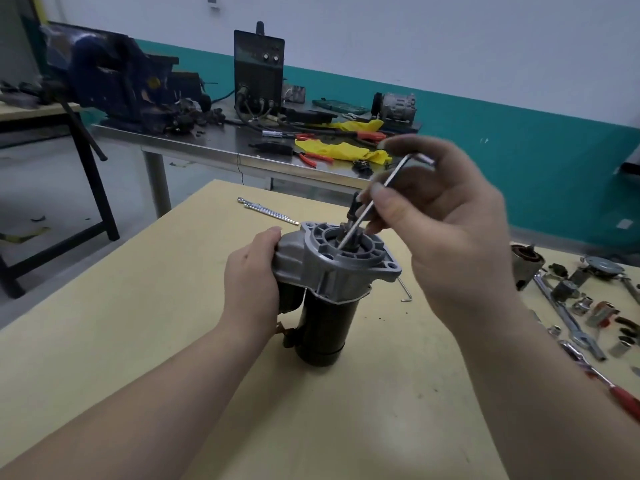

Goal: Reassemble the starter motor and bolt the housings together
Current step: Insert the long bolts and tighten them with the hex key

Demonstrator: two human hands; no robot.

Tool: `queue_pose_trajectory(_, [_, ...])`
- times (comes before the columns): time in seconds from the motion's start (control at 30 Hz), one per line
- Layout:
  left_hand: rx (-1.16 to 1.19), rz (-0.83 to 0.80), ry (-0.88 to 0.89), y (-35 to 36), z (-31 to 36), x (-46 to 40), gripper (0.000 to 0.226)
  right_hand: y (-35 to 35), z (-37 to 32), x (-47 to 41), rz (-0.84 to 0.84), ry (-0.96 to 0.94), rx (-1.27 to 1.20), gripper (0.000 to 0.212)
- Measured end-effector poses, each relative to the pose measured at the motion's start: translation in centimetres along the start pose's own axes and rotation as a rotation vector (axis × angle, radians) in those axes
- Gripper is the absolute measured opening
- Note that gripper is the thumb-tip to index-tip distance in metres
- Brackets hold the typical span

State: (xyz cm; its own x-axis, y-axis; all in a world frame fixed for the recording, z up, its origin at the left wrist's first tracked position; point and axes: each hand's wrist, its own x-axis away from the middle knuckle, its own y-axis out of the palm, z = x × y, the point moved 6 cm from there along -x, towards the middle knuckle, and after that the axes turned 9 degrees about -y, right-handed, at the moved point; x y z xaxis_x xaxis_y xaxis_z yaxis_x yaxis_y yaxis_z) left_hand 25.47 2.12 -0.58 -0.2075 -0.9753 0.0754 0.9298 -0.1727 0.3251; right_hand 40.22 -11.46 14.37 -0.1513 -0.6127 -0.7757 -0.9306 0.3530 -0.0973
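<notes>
On the yellow counter (145,341) the starter motor (332,285) stands upright, grey housing on top. The left hand (251,282) grips the housing's side, fingers curled round it. The right hand (446,223) pinches a hex key (375,199) whose long end reaches down into the housing's round opening. Loose tools (571,317) lie to the right.

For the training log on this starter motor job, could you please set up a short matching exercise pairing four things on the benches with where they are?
Things:
1. hex key
2. starter motor
3. yellow cloth
4. spanner

Places:
A. on the steel table behind
B. pinched in the right hand
C. lying at the right of the wooden table
D. upright, steadied by the left hand

Pairs: 1-B, 2-D, 3-A, 4-C
</notes>
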Motion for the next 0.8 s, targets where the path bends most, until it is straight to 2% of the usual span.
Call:
queue_pose_trajectory(0.17, [0.021,-0.014,0.004,-0.1,-0.7,-0.1,0.047,0.9,1.2,0.4,-0.063,-0.097,0.055,0.036])
queue_pose_trajectory(0.33, [-0.001,0.019,0.008,-0.1,-0.9,-0.4,0.072,1.7,1.5,1.1,-0.116,-0.173,0.115,0.038])
queue_pose_trajectory(0.53, [-0.052,0.014,0.110,0.4,0.2,0.5,0.092,1.6,1.2,1.1,-0.142,-0.245,0.219,0.039])
queue_pose_trajectory(0.67, [-0.154,-0.017,0.195,1.2,0.8,1.3,0.086,1.6,0.9,1.3,-0.123,-0.320,0.314,0.035])
queue_pose_trajectory(0.8, [-0.259,-0.112,0.310,2.3,1.4,2.0,0.052,0.4,2.1,0.6,-0.072,-0.283,0.329,0.038])
